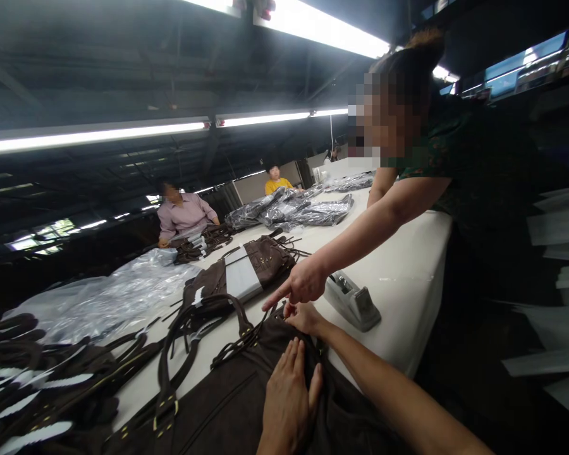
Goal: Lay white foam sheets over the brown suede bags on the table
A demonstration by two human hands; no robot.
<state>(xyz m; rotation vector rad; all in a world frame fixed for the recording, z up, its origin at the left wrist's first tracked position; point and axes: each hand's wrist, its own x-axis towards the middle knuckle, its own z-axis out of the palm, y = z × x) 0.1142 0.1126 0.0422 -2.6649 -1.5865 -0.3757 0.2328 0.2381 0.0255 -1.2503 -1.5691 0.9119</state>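
The left hand (287,398) lies flat on a dark brown bag (246,404), palm down, with its fingers pressed together. The right hand (306,319) reaches in from the lower right to the bag's top edge, its fingers curled at the seam beside the thin straps; whether they pinch anything, I cannot tell from here. The bag lies at the near part of a long white table (403,297), close to the table's right edge.

Just above the right hand and not touching it, a co-worker's hand (301,284) comes in from the right, its index finger (275,298) stretched out and pointing toward the left of the table. A grey tape dispenser (353,302) stands just right of these hands, with no readable writing on it.

Farther along, a second brown bag (260,259) carries a pale paper strip (241,275), and its print, if any, cannot be read. A long strap with a metal buckle (165,411) crosses the table at the near left, beside a heap of brown bags (38,385) with white tags (42,379). Beyond them lie a clear plastic sheet (99,303) and plastic-wrapped bags (289,212), with a person in a pink shirt (184,215) and another in a yellow shirt (277,185) at the far end.
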